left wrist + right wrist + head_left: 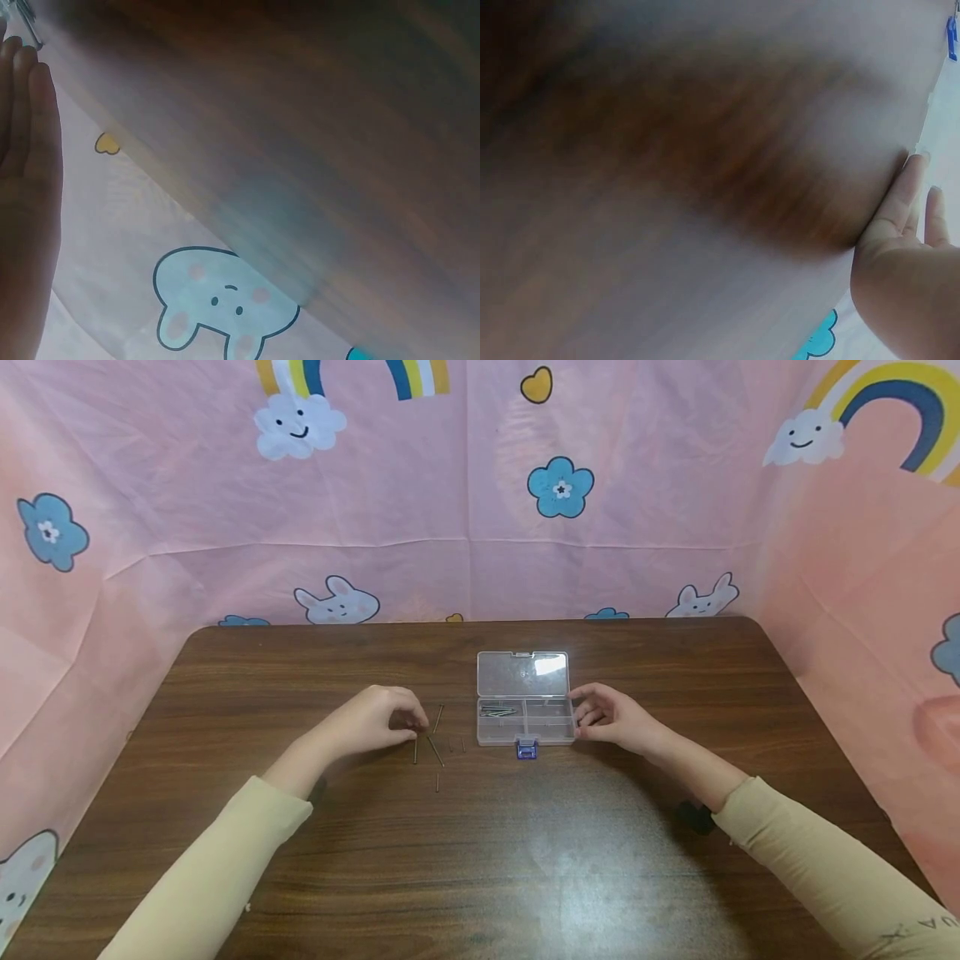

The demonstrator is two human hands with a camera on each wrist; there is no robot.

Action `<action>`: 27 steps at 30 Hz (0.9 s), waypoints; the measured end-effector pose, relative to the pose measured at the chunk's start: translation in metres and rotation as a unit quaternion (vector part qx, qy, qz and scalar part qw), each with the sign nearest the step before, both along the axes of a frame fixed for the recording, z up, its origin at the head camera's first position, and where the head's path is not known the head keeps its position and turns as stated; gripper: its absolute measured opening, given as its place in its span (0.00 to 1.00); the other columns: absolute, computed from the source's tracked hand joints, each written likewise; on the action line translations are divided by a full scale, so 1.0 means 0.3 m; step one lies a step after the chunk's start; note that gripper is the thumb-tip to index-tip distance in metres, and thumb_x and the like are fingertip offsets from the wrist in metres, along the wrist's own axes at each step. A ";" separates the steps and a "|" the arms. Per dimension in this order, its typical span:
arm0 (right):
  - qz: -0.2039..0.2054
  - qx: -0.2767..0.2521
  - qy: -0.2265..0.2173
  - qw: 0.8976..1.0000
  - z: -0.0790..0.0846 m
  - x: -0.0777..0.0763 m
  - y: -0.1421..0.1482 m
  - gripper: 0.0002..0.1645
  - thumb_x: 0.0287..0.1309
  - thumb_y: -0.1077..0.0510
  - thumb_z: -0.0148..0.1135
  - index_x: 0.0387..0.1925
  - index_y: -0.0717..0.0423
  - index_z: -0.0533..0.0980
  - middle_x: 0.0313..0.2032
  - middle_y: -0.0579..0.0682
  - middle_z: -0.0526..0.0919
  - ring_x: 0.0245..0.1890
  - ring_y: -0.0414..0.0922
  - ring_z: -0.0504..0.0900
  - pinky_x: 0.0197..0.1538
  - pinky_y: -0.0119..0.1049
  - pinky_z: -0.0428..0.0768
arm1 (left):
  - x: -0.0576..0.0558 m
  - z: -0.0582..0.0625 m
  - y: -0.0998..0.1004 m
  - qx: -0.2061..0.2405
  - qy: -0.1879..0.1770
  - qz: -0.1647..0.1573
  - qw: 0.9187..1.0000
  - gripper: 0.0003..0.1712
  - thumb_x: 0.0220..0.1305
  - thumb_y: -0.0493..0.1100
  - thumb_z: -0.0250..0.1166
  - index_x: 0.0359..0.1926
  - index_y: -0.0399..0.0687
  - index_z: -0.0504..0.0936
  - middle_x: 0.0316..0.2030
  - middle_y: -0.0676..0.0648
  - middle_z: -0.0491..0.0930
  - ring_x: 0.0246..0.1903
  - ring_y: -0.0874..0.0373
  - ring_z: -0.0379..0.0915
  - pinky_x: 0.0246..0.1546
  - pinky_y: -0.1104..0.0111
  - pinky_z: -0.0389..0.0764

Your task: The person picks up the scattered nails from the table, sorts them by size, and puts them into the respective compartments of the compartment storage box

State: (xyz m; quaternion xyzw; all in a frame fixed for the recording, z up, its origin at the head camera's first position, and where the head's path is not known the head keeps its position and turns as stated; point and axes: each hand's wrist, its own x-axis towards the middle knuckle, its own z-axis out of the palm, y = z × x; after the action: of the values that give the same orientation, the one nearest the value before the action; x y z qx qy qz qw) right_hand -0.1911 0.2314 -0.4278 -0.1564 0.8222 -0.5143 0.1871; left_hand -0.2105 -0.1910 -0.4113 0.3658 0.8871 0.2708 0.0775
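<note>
A clear plastic box (525,721) with compartments sits on the table, its lid (517,675) raised at the back and a blue latch (527,749) at the front. Several thin metal nails lie in its back left compartment. My right hand (611,718) holds the box's right end, index finger at the back corner and thumb at the front. Left of the box, my left hand (382,718) hovers low over loose nails (436,752), thumb and forefinger apart. One nail (416,750) lies just below the thumb, another (438,718) beyond the fingertips.
Two very short nails (463,745) lie between the loose long ones and the box. A single nail (437,783) is closer to the front. The brown wooden table (450,877) is bordered by a pink patterned cloth (420,502) at the back and sides.
</note>
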 end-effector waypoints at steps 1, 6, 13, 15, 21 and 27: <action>0.000 0.000 0.000 1.000 0.000 0.000 0.001 0.34 0.64 0.70 0.68 0.69 0.69 0.68 0.49 0.67 0.83 0.43 0.38 0.83 0.48 0.27 0.83 | 0.001 -0.001 -0.001 0.002 -0.003 -0.002 1.000 0.10 0.62 0.29 0.74 0.41 0.47 0.90 0.41 0.50 0.89 0.43 0.56 0.87 0.50 0.61 0.89; -0.004 0.005 -0.002 1.000 0.003 0.002 0.001 0.34 0.64 0.70 0.69 0.70 0.68 0.68 0.49 0.67 0.83 0.43 0.38 0.83 0.47 0.27 0.83 | 0.005 -0.001 -0.002 -0.001 -0.005 -0.009 1.000 0.10 0.61 0.29 0.74 0.41 0.46 0.90 0.41 0.50 0.89 0.42 0.56 0.87 0.49 0.62 0.89; -0.002 0.003 0.003 1.000 0.005 0.003 -0.001 0.34 0.64 0.70 0.69 0.69 0.69 0.68 0.49 0.68 0.83 0.43 0.38 0.83 0.47 0.27 0.83 | 0.007 -0.004 -0.001 -0.020 0.001 -0.016 1.000 0.10 0.61 0.30 0.74 0.40 0.47 0.90 0.40 0.51 0.89 0.41 0.59 0.86 0.47 0.63 0.89; -0.003 0.002 0.002 1.000 0.005 0.002 -0.001 0.34 0.64 0.70 0.69 0.69 0.69 0.68 0.49 0.68 0.83 0.43 0.38 0.83 0.47 0.27 0.83 | 0.006 -0.006 0.000 -0.023 0.003 -0.017 1.000 0.10 0.60 0.29 0.74 0.40 0.47 0.90 0.40 0.51 0.89 0.40 0.59 0.86 0.47 0.63 0.89; -0.004 0.000 0.001 1.000 0.005 0.002 -0.002 0.34 0.64 0.70 0.69 0.69 0.69 0.68 0.49 0.68 0.83 0.43 0.37 0.83 0.47 0.27 0.83 | -0.002 -0.011 -0.001 -0.026 0.008 -0.026 0.999 0.10 0.61 0.29 0.74 0.38 0.47 0.90 0.39 0.51 0.89 0.39 0.60 0.85 0.45 0.63 0.89; -0.005 0.003 -0.001 1.000 0.007 0.003 -0.003 0.34 0.64 0.69 0.69 0.69 0.69 0.69 0.49 0.67 0.83 0.43 0.39 0.83 0.47 0.28 0.83 | -0.007 -0.013 -0.005 -0.022 0.002 -0.031 0.999 0.09 0.61 0.29 0.74 0.36 0.47 0.90 0.37 0.51 0.89 0.37 0.60 0.85 0.43 0.65 0.89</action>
State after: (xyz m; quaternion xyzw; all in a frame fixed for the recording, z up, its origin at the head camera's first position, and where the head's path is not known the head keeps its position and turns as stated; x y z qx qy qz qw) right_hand -0.1901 0.2305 -0.4258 -0.1510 0.8242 -0.5134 0.1853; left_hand -0.2125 -0.1926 -0.4153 0.3918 0.8812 0.2478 0.0926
